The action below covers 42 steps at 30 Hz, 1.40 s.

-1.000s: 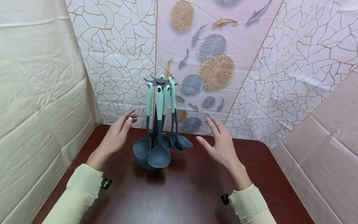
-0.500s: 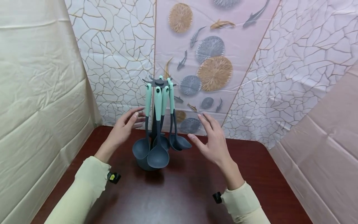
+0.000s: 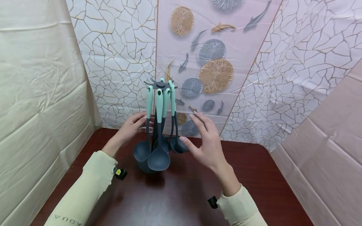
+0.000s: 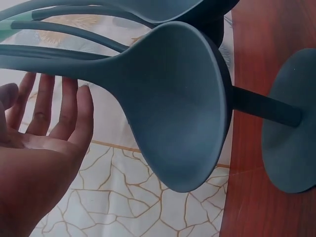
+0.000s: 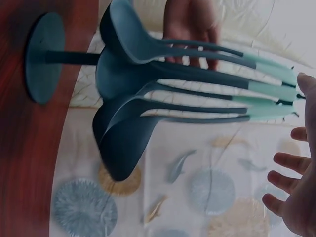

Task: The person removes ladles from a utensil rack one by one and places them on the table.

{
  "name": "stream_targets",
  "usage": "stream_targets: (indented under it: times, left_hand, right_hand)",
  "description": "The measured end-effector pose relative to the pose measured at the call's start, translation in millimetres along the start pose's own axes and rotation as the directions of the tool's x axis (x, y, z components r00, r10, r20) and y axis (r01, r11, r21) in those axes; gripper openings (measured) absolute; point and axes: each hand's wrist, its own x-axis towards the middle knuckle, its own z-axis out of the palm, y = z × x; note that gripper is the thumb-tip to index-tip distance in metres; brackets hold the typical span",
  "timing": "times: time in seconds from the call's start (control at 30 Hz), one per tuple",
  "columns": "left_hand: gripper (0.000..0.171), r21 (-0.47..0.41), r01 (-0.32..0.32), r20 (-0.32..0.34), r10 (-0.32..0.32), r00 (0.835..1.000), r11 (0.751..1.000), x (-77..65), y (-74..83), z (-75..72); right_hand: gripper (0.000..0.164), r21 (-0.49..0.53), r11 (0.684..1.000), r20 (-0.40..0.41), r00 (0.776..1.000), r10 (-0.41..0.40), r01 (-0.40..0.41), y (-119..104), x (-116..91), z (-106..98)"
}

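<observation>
A dark grey-blue utensil stand (image 3: 161, 85) carries several ladles with mint-green handles, hanging bowls down from its hooked top. The front ladle (image 3: 159, 159) faces me; its bowl looms large in the left wrist view. My left hand (image 3: 129, 128) is beside the stand's left side, fingers extended behind the ladle shafts; whether they touch is unclear. In the left wrist view, my left hand (image 4: 47, 153) has its palm showing and holds nothing. My right hand (image 3: 207, 147), fingers spread, stays to the right of the ladles, apparently apart from them. The right wrist view shows its fingers (image 5: 284, 180) near the handles.
The stand's round base (image 5: 44, 59) rests on a dark red-brown table (image 3: 181, 194). Behind the table hangs a patterned cloth (image 3: 215, 75) with fish and round motifs. Plain cream cloth (image 3: 42, 94) encloses the left side, and pinkish cloth (image 3: 325, 150) the right.
Both hands have moved inward toward the stand, the left going right and the right going left. The left fingers now reach behind the ladle shafts. The stand stays in place.
</observation>
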Motion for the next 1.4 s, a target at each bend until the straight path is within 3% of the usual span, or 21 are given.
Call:
stream_targets:
  times: [0.23,0.43,0.7,1.03,1.2,1.4]
  left_hand:
    - [0.054,-0.017,0.011,0.099,-0.009,0.995,1.000,2.6,-3.4,1.1]
    - [0.055,-0.046,-0.012,0.182,0.020,0.983,0.999,1.3,-8.5,3.0]
    - [0.055,-0.014,-0.028,0.124,0.029,0.992,1.000,5.0,-7.5,8.1]
    - [0.043,0.027,-0.054,0.055,0.053,0.997,0.998,8.7,-9.2,10.6]
    - [0.036,0.072,-0.099,0.011,0.098,0.995,0.993,12.1,-9.9,13.4]
    - [0.029,0.080,-0.166,0.011,0.166,0.986,0.983,12.6,-7.6,23.6]
  right_hand:
    - [0.072,0.043,0.999,0.032,0.999,-0.032,0.031,-14.9,4.8,1.0]
    - [0.072,0.065,0.997,0.061,0.997,-0.053,0.049,-24.6,4.5,4.3]
    - [0.072,0.088,0.994,0.051,0.996,-0.069,0.064,-33.8,7.2,7.9]
    - [0.069,0.124,0.989,0.048,0.995,-0.085,0.079,-42.8,3.8,15.9]
    - [0.066,0.150,0.983,0.030,0.993,-0.112,0.107,-45.3,4.5,19.4]
    - [0.066,0.169,0.975,0.013,0.989,-0.149,0.144,-49.3,4.7,24.0]
